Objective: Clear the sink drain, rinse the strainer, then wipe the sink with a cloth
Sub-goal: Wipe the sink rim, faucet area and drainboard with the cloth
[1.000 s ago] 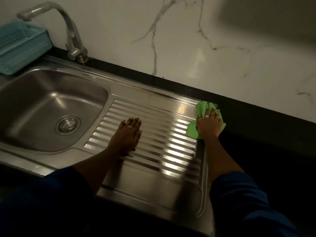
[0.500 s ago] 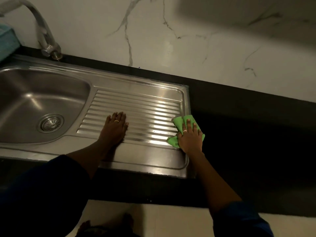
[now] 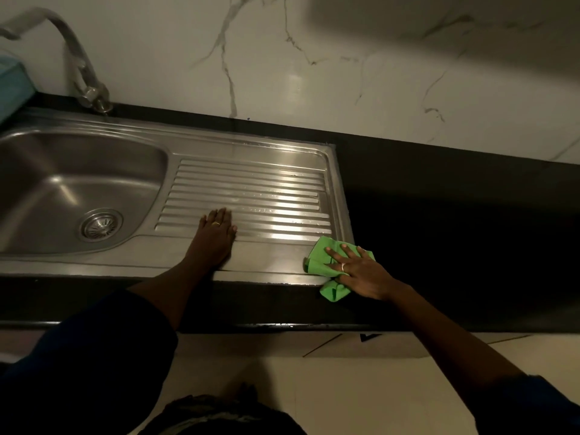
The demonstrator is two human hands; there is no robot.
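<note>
A steel sink (image 3: pixel 251 146) with a ribbed drainboard fills the left and middle. Its basin holds a round metal strainer (image 3: pixel 101 225) seated in the drain. My right hand (image 3: pixel 361 271) presses flat, fingers spread, on a green cloth (image 3: pixel 320 255) at the drainboard's near right corner; part of the cloth hangs onto the dark counter. My left hand (image 3: pixel 216 233) rests palm down on the near edge of the ribs, holding nothing.
A curved metal tap (image 3: pixel 84 73) stands at the back left, with a corner of a blue basket (image 3: pixel 12 89) beside it. Black countertop (image 3: pixel 455 230) extends right. A marble-look wall rises behind. Pale floor tiles lie below the counter edge.
My right hand has dragged the green cloth from the drainboard's far right corner down along its right edge to the near corner. The left hand stayed on the ribs. The view pulled back.
</note>
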